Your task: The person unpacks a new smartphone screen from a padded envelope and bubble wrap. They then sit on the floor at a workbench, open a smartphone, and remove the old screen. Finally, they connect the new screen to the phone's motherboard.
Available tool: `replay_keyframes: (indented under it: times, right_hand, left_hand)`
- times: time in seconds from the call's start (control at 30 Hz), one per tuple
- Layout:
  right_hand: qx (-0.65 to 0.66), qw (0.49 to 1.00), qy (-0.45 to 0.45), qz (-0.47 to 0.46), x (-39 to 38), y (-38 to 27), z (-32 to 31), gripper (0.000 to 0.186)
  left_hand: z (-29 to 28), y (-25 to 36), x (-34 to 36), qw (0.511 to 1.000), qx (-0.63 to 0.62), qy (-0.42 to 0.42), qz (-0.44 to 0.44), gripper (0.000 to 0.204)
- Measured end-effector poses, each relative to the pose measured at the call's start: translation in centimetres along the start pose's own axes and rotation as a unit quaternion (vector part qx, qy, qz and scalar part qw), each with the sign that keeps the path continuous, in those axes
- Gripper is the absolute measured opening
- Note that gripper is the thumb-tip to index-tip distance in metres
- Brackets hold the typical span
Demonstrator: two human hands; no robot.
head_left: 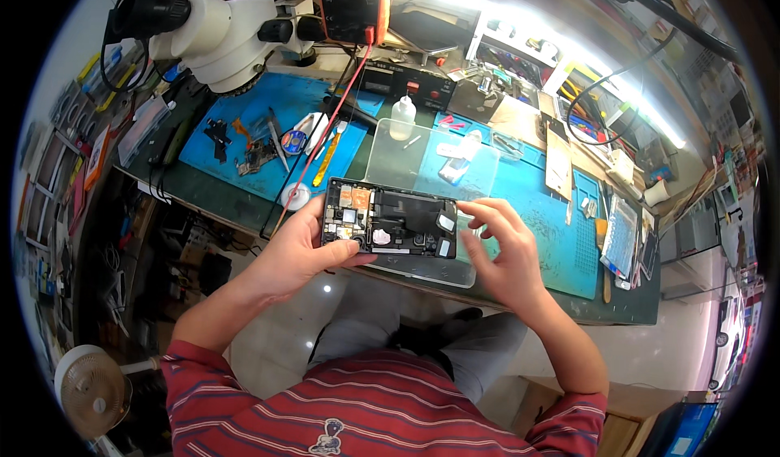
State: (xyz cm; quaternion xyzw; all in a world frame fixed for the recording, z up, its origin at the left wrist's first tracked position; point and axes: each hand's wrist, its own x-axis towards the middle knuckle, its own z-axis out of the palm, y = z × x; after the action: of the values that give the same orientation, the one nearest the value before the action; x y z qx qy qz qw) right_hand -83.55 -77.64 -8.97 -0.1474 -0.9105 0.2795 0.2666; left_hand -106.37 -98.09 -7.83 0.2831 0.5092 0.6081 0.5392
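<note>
The left hand (296,250) clamps the opened phone (390,220) by its short end at nine o'clock, thumb over the board, fingers beneath. The phone's long axis runs nine to three, held over the clear tray (431,168) at the bench edge. The right hand (504,250) is half open and holds nothing; its fingertips (467,207) touch the phone's three-o'clock end, so it is nearer there. A microscope (219,38) stands at eleven o'clock.
</note>
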Motion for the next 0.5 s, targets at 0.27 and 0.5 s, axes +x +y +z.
replay_keyframes:
  times: [0.27, 0.5]
  right_hand:
    - [0.004, 0.999, -0.035, 0.035, 0.1, -1.0, 0.9, 0.049]
    - [0.148, 0.977, -0.049, 0.145, 0.4, -0.9, 0.9, 0.053]
  left_hand:
    - [0.4, -0.5, 0.0, 0.998, 0.046, 0.008, 0.050, 0.058]
    - [0.2, -1.4, 0.1, 0.995, 0.055, 0.028, 0.077, 0.068]
